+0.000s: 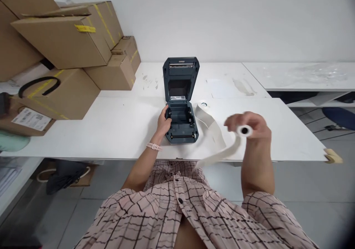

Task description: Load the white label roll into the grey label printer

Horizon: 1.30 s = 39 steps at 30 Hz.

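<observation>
A dark label printer stands on the white table with its lid raised and its roll bay exposed. My left hand grips the printer's left side, thumb over the rim. To the right, above the table, my right hand is closed around a small roll of white paper, slightly blurred. A loose strip hangs from this roll toward the table's front edge. Between the printer and my right hand lies a second paper roll, its unwound strip trailing forward over the tabletop.
Cardboard boxes are stacked at the left, with a black curved strap by them. A white sheet and clear plastic lie at the back right. The table's front right corner has a tan guard. A blue chair stands beyond it.
</observation>
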{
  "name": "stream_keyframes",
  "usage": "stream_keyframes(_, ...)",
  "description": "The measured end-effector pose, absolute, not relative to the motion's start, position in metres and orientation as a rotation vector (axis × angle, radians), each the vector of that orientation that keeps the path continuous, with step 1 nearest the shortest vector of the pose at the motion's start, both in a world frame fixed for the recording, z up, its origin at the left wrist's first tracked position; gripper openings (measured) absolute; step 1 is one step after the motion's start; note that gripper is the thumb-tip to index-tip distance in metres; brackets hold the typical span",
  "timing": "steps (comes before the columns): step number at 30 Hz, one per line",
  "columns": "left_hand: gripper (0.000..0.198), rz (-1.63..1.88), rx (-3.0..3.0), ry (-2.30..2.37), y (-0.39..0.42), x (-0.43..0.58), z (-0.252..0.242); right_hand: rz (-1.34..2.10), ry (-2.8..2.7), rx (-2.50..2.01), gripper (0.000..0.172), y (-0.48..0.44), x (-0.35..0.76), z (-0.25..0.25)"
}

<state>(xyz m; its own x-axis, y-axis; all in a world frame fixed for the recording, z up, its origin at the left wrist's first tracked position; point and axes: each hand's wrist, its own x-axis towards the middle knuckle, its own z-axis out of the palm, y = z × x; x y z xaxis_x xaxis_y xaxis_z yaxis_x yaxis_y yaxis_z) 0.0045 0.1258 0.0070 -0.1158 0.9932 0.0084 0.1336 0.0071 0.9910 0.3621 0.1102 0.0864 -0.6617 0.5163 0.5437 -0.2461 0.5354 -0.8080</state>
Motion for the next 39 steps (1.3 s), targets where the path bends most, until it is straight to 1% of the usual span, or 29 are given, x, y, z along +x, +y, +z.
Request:
stream_keyframes(1, 0.083, 1.217, 1.252, 1.408, 0.124, 0.005, 0.009, 1.14, -1.812, -0.297, 0.023, 0.1, 0.384, 0.076)
stream_keyframes(2, 0.083, 1.21, 1.255, 1.416, 0.124, 0.005, 0.01, 1.089, -1.656, -0.433, 0.025, 0.09, 0.402, 0.064)
stream_keyframes(4, 0.083, 1.21, 1.252, 1.422, 0.123, 0.005, 0.011, 1.017, -1.399, -0.693, 0.038, 0.076, 0.429, 0.04)
stream_keyframes(6, 0.084, 1.222, 1.244, 1.422, 0.125, 0.005, 0.01, 1.05, -1.269, -0.913, 0.049, 0.074, 0.442, 0.018)
stream_keyframes(8, 0.085, 1.242, 1.24, 1.418, 0.127, 0.005, 0.007, 1.159, -1.263, -1.044, 0.053, 0.085, 0.441, 0.001)
stream_keyframes(11, 0.087, 1.278, 1.24, 1.401, 0.13, 0.005, 0.002, 1.287, -1.331, -1.062, 0.057, 0.117, 0.422, -0.016)
stream_keyframes(15, 0.088, 1.31, 1.263, 1.37, 0.133, 0.002, -0.006, 1.356, -1.329, -1.015, 0.062, 0.157, 0.385, -0.032)
stream_keyframes(20, 0.089, 1.301, 1.293, 1.401, 0.138, -0.003, -0.016, 1.413, -1.36, -1.045, 0.063, 0.169, 0.368, -0.046)
stream_keyframes(23, 0.089, 1.298, 1.297, 1.411, 0.14, -0.005, -0.019, 1.42, -1.348, -1.039, 0.066, 0.166, 0.376, -0.045)
stream_keyframes(26, 0.09, 1.31, 1.294, 1.407, 0.138, -0.004, -0.018, 1.372, -1.366, -1.02, 0.058, 0.172, 0.384, -0.029)
stream_keyframes(27, 0.09, 1.313, 1.288, 1.407, 0.138, -0.004, -0.017, 1.349, -1.422, -1.023, 0.058, 0.177, 0.384, -0.021)
stream_keyframes(28, 0.091, 1.308, 1.279, 1.407, 0.136, -0.003, -0.015, 1.328, -1.507, -1.031, 0.061, 0.185, 0.383, -0.012)
stream_keyframes(32, 0.097, 1.268, 1.206, 1.419, 0.131, 0.001, -0.005, 1.329, -1.866, -1.111, 0.08, 0.225, 0.36, 0.021)
stream_keyframes(34, 0.099, 1.267, 1.169, 1.412, 0.129, 0.003, 0.0, 1.37, -1.941, -1.178, 0.083, 0.242, 0.344, 0.028)
stream_keyframes(36, 0.101, 1.283, 1.139, 1.391, 0.128, 0.006, 0.003, 1.357, -1.957, -1.224, 0.078, 0.252, 0.33, 0.029)
stream_keyframes(39, 0.103, 1.304, 1.103, 1.363, 0.127, 0.009, 0.005, 1.254, -1.924, -1.234, 0.066, 0.253, 0.321, 0.027)
